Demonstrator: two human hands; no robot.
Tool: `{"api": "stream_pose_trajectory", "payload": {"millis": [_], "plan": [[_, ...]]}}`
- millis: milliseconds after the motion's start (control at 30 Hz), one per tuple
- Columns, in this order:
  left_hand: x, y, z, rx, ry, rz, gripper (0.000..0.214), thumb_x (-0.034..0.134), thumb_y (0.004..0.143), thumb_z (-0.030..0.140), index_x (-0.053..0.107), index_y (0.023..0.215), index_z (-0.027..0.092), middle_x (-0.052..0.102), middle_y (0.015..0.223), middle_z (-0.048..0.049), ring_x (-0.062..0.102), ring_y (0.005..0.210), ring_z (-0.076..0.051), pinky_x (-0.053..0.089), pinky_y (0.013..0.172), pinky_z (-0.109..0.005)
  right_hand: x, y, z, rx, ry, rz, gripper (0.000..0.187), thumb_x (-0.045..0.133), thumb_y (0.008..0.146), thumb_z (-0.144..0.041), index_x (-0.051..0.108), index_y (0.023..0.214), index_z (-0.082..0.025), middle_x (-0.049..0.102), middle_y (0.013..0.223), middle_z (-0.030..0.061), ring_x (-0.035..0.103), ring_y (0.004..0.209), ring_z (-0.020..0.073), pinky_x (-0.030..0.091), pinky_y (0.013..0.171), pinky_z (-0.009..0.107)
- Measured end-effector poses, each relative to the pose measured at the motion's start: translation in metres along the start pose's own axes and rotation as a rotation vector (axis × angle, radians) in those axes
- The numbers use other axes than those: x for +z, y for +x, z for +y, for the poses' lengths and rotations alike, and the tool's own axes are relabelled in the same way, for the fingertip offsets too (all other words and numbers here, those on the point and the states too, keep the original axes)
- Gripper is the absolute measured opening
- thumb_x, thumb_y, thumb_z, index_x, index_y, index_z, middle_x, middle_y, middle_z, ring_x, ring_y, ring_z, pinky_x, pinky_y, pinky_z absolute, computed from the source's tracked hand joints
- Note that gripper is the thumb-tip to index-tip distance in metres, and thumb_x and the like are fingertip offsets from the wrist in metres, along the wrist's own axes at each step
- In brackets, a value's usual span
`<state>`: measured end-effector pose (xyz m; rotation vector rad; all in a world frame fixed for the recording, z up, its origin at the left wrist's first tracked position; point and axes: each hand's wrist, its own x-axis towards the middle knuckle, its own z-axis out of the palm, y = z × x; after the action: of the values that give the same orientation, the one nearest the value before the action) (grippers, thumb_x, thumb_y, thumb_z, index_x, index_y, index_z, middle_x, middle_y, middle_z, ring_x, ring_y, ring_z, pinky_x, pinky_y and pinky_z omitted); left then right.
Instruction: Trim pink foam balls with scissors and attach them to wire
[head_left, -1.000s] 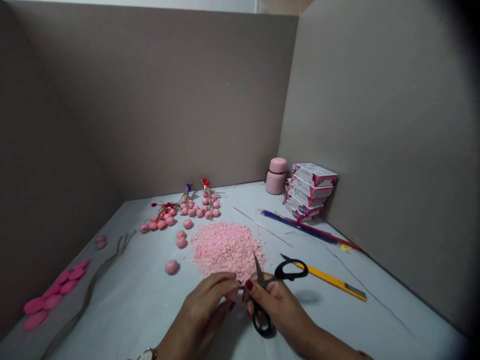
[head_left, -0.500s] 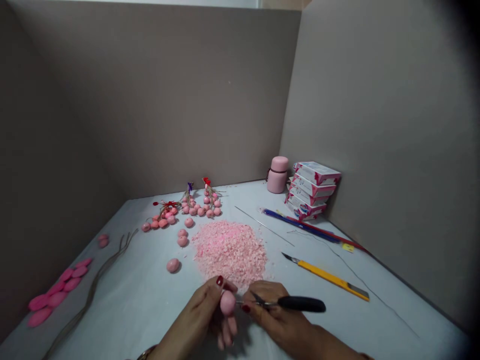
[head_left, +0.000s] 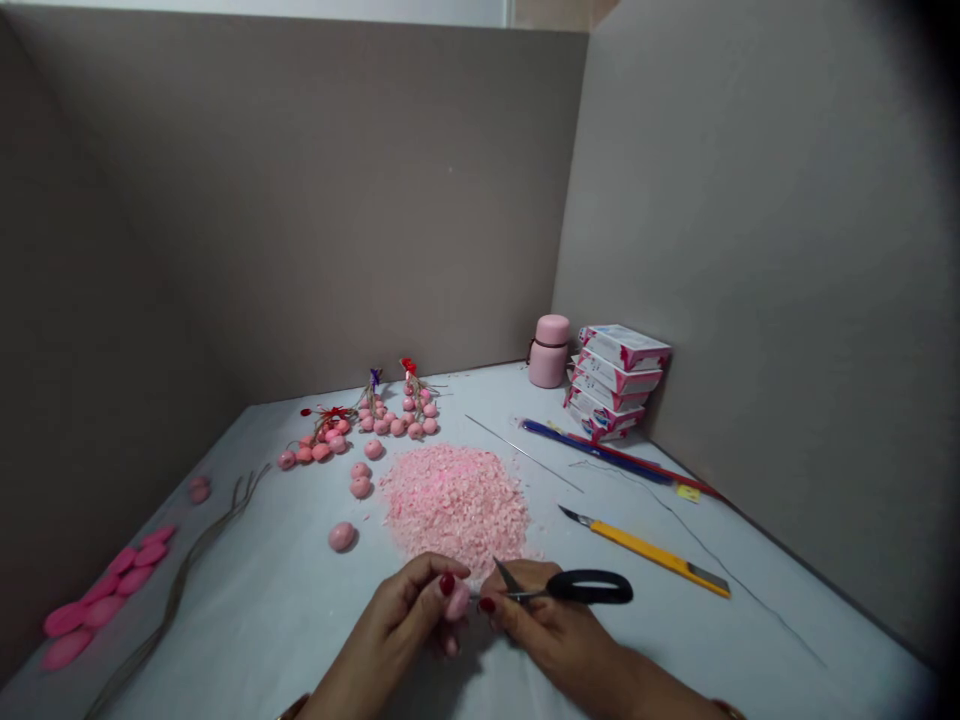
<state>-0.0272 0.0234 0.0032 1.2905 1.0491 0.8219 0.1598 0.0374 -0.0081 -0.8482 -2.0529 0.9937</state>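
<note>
Between the thumb and fingers of my left hand (head_left: 409, 610) is a small rounded pink ball (head_left: 457, 601), partly covered by the fingertips. My right hand (head_left: 551, 620) grips a pair of scissors (head_left: 589, 587) by the blades, with the black handle sticking out to the right. One blade slants up and the other points left at the ball; whether its tip is inside the ball I cannot tell. Just beyond both hands lies a heap of pink shavings (head_left: 457, 505). Another pink ball (head_left: 342, 537) rests on the white table to the left of the heap.
A yellow-handled craft knife (head_left: 652, 555) and a thin metal rod (head_left: 525, 453) lie to the right. Behind stand a pink flask (head_left: 548, 352) and stacked boxes (head_left: 619, 375). Leftward are bright pink oval pieces (head_left: 101, 590), twine (head_left: 176, 590) and strung pink balls (head_left: 394, 425).
The pink ball has turned in my left hand, whose fingers now cover more of it. The scissors have rotated, showing the handle loop wider and a blade raised. The view has shifted slightly.
</note>
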Motion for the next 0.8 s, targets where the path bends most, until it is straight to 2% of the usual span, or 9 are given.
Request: {"api": "stream_pose_trajectory", "payload": {"millis": [100,167,233,300,333,400,467,567,800], "plan": [[0.003,0.0,-0.001,-0.189,-0.157,-0.044,0.048,0.042,0.081,0.063,0.055,0.079,0.017,0.057,0.053,0.0024,0.048,0.041,-0.008,0.039,0.041,-0.019,-0.001,0.001,-0.002,-0.084,-0.065,-0.033,0.034,0.036,0.094,-0.035,0.05,0.066,-0.02,0.045,0.062,-0.0031,0.044,0.062,0.0127,0.035,0.064,0.026],[0.004,-0.002,-0.002,-0.16,-0.091,0.027,0.047,0.039,0.084,0.061,0.057,0.084,0.018,0.061,0.06,-0.0006,0.054,0.048,-0.011,0.043,0.046,-0.021,0.002,0.0,0.002,0.018,0.051,0.002,0.036,0.037,0.093,-0.039,0.05,0.065,-0.019,0.045,0.062,-0.0028,0.043,0.06,0.0124,0.035,0.06,0.025],[0.004,-0.003,-0.005,0.069,0.079,0.144,0.038,0.052,0.081,0.053,0.058,0.101,0.021,0.066,0.088,-0.0063,0.062,0.075,-0.018,0.049,0.06,-0.025,0.006,-0.002,0.008,0.188,0.201,0.065,0.04,0.04,0.091,-0.046,0.051,0.064,-0.019,0.045,0.061,-0.0024,0.043,0.056,0.0116,0.034,0.054,0.023],[0.003,-0.004,-0.009,0.355,0.279,0.212,0.032,0.062,0.078,0.037,0.058,0.109,0.027,0.06,0.113,-0.0072,0.057,0.1,-0.022,0.049,0.073,-0.027,0.009,-0.003,0.013,0.31,0.292,0.113,0.044,0.041,0.088,-0.052,0.053,0.064,-0.018,0.045,0.06,-0.0021,0.041,0.053,0.0108,0.032,0.049,0.023],[0.002,-0.004,-0.01,0.458,0.353,0.213,0.028,0.061,0.08,0.031,0.06,0.107,0.029,0.059,0.116,-0.0065,0.055,0.105,-0.023,0.048,0.077,-0.028,0.01,-0.004,0.015,0.333,0.31,0.121,0.045,0.042,0.087,-0.054,0.053,0.063,-0.018,0.045,0.06,-0.0022,0.039,0.051,0.0104,0.031,0.048,0.023],[0.001,-0.004,-0.01,0.537,0.428,0.184,0.019,0.053,0.085,0.024,0.062,0.101,0.029,0.063,0.108,-0.0056,0.057,0.101,-0.021,0.048,0.077,-0.027,0.01,-0.003,0.016,0.334,0.326,0.112,0.045,0.044,0.086,-0.055,0.053,0.064,-0.018,0.045,0.06,-0.0024,0.039,0.051,0.0101,0.03,0.048,0.023],[-0.001,-0.005,-0.007,0.48,0.435,0.137,0.019,0.049,0.088,0.024,0.06,0.102,0.027,0.065,0.1,-0.0053,0.06,0.092,-0.019,0.048,0.075,-0.026,0.009,-0.002,0.014,0.315,0.332,0.092,0.043,0.044,0.087,-0.053,0.053,0.064,-0.018,0.045,0.06,-0.0027,0.038,0.052,0.0101,0.03,0.049,0.023],[-0.002,-0.005,0.0,0.277,0.371,0.074,0.022,0.046,0.09,0.033,0.057,0.106,0.024,0.065,0.091,-0.0042,0.061,0.08,-0.017,0.047,0.07,-0.025,0.005,0.0,0.007,0.281,0.321,0.067,0.04,0.045,0.088,-0.05,0.052,0.064,-0.018,0.043,0.059,-0.0031,0.039,0.054,0.0108,0.031,0.052,0.023],[0.003,-0.002,0.003,-0.068,-0.008,-0.014,0.042,0.037,0.087,0.056,0.054,0.093,0.018,0.059,0.058,0.0015,0.052,0.045,-0.01,0.04,0.047,-0.021,0.003,-0.002,0.001,0.233,0.313,0.012,0.039,0.045,0.086,-0.051,0.052,0.065,-0.019,0.046,0.061,-0.0023,0.044,0.06,0.0133,0.035,0.058,0.024]]}}
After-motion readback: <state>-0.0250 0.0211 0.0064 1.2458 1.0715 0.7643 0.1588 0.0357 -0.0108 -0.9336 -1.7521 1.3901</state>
